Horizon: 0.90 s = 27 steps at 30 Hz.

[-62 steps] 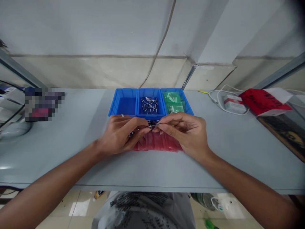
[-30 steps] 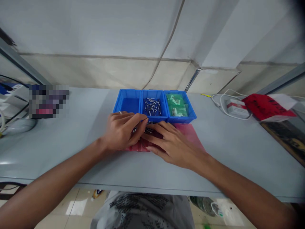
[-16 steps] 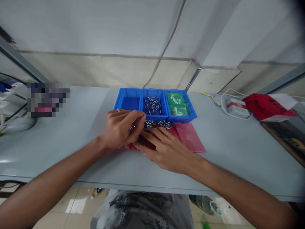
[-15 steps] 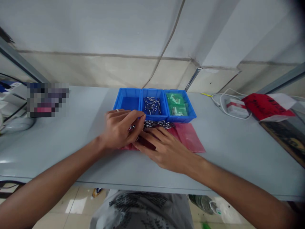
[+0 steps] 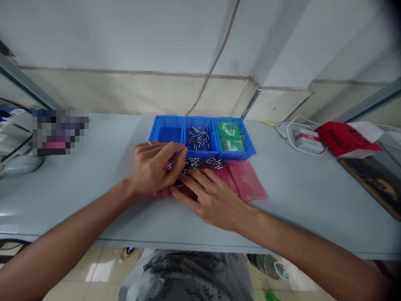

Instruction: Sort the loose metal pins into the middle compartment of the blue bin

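My left hand [image 5: 158,167] is closed, thumb and forefinger pinched together; what lies between them is too small to name. My right hand [image 5: 213,196] rests with fingers spread over pink plastic bags [image 5: 249,179] and the near side of a heap of small metal pins [image 5: 206,163]. Behind the heap stand three joined blue bins. The left bin [image 5: 169,125] shows a bare blue bottom, the middle bin [image 5: 202,152] holds more metal pins [image 5: 198,139], and the right bin [image 5: 239,156] holds green bags [image 5: 230,136].
At the right lie a white cable, a white and red box [image 5: 308,141], a red packet [image 5: 346,140] and a dark tray-like object [image 5: 371,179]. At the left are a grey mouse [image 5: 23,164] and white devices. A wall rises behind the table [image 5: 103,209].
Both hands have shifted slightly left, and the whole view has moved a little too. The left fingertips stay pinched, while more of the pin heap shows between the hands.
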Motion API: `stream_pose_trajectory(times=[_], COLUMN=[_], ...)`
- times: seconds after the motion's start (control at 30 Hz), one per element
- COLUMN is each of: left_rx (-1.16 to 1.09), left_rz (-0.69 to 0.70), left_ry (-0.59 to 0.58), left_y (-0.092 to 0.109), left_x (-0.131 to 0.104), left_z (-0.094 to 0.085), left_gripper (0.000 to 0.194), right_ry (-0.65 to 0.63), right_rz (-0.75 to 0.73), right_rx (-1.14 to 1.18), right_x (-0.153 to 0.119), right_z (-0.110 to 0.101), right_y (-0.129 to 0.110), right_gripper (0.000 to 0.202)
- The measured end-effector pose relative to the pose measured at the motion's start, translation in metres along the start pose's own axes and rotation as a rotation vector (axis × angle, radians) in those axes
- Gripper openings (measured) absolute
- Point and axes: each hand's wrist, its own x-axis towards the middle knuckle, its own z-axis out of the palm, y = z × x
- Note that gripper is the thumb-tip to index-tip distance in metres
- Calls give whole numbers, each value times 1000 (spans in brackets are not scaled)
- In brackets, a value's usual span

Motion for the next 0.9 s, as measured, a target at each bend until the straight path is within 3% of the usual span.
stream_pose_trajectory(times=[0.1,0.2,0.33,0.57,0.8,0.9], left_rx=[10,10,22,-7,23,45], left_rz=[-44,-92,-91,-109,-127,-114], left_ry=[35,70,84,83,93,111], left_y=[-6,-11,-13,-13,-18,-19], left_x=[1,1,2,2,-2,-2], left_z=[0,0,1,0,1,-1], left_gripper=[4,3,4,6,7,7], right_ry=[-13,-117,-243,-300,-271,-254], right_rz=[44,101,60,-2,-53,-3], right_rx=[79,109,86,59,49,130], right_x=[2,12,34,65,71,70], right_z=[-9,-24,-31,-14,3,4], right_y=[3,11,21,25,33,38], right_gripper=[41,35,27,14,16,16])
